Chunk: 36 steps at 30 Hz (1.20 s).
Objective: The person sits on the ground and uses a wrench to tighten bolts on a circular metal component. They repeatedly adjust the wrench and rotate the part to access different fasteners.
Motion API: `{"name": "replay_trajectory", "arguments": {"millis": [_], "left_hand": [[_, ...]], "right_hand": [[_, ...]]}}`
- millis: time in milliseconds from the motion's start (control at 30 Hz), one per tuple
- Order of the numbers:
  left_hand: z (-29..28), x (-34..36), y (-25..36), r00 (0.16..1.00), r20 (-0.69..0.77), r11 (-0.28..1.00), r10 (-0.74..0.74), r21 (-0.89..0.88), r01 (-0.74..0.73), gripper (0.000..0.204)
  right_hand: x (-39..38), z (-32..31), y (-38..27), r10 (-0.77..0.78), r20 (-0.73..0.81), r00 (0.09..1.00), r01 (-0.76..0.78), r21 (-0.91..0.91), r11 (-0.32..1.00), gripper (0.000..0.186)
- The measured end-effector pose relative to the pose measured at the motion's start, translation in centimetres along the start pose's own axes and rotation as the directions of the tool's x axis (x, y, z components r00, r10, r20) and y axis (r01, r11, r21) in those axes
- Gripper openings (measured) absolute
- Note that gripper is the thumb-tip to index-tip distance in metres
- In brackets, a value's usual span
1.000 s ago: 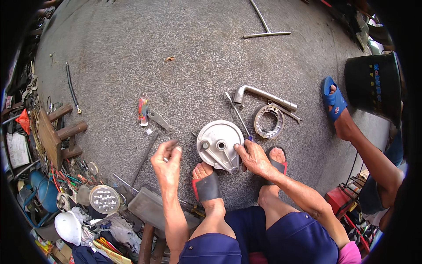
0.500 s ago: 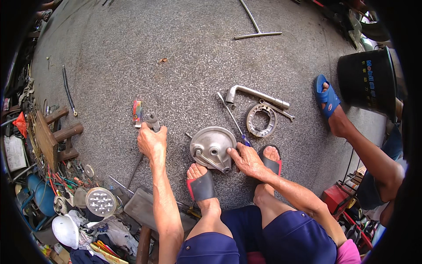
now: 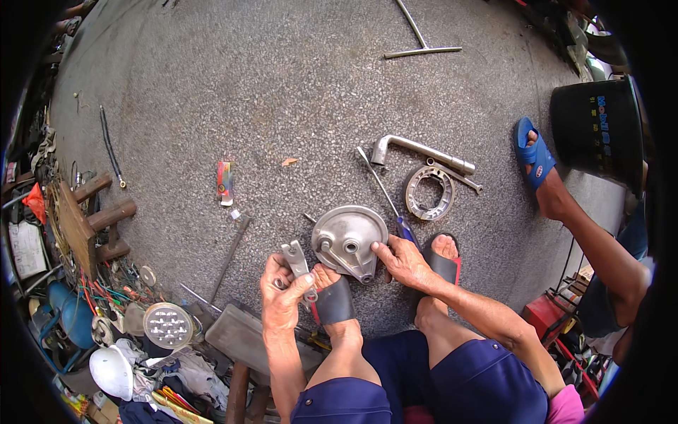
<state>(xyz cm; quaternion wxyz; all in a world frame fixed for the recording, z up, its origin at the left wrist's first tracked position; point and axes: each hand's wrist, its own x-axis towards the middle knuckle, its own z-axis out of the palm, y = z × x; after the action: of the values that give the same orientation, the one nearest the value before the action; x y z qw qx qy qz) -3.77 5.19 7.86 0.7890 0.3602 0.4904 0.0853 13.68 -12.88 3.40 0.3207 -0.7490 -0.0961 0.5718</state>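
My left hand is closed around a grey metal lever arm, its forked end pointing up and away; a small ring-shaped end shows below the thumb. To its right, a round silver brake plate is propped at my left foot, with its lever-like casting and central hole facing up. My right hand grips the plate's right rim, thumb on top and fingers mostly hidden underneath. Just beyond that hand lie a blue-handled screwdriver and a pair of brake shoes forming a ring.
An L-shaped socket wrench and a spanner lie past the shoes, a T-handle wrench farther off. At left are a small colourful box, a thin rod and a wooden stool. Another person's sandalled foot is beside a black bucket.
My left hand has drawn back from near the small box towards the brake plate, bringing the lever arm with it. My right hand stays on the plate. A dry leaf has shifted nearer.
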Motion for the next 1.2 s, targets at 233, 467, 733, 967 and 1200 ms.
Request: {"name": "replay_trajectory", "arguments": {"millis": [233,467,733,967,1200], "left_hand": [[1.2,-0.5,-2.3,0.997,0.077,0.997,-0.03,0.068,0.025,0.037],[1.7,-0.1,-2.5,0.997,0.021,0.984,-0.078,0.161,0.073,0.023],[1.9,0.5,-2.5,0.999,0.006,0.973,-0.054,0.223,0.052,0.018],[2.5,0.4,-2.3,0.998,-0.008,0.981,-0.066,0.183,0.067,0.022],[2.3,0.3,-2.0,0.997,-0.018,0.978,-0.076,0.194,0.078,0.022]], "right_hand": [[-0.2,-0.1,0.1,0.015,0.029,0.999,-0.015,0.018,1.0,0.056],[-1.0,-2.6,-1.7,-0.172,-0.048,0.984,0.117,-0.554,0.824,0.056],[-1.8,-2.9,-7.8,-0.278,-0.119,0.953,0.175,-0.532,0.828,0.025],[0.3,0.2,-7.3,-0.543,-0.025,0.839,0.516,-0.276,0.811,0.024],[1.5,0.6,-7.4,-0.462,0.059,0.885,0.465,-0.149,0.873,0.022]]}}
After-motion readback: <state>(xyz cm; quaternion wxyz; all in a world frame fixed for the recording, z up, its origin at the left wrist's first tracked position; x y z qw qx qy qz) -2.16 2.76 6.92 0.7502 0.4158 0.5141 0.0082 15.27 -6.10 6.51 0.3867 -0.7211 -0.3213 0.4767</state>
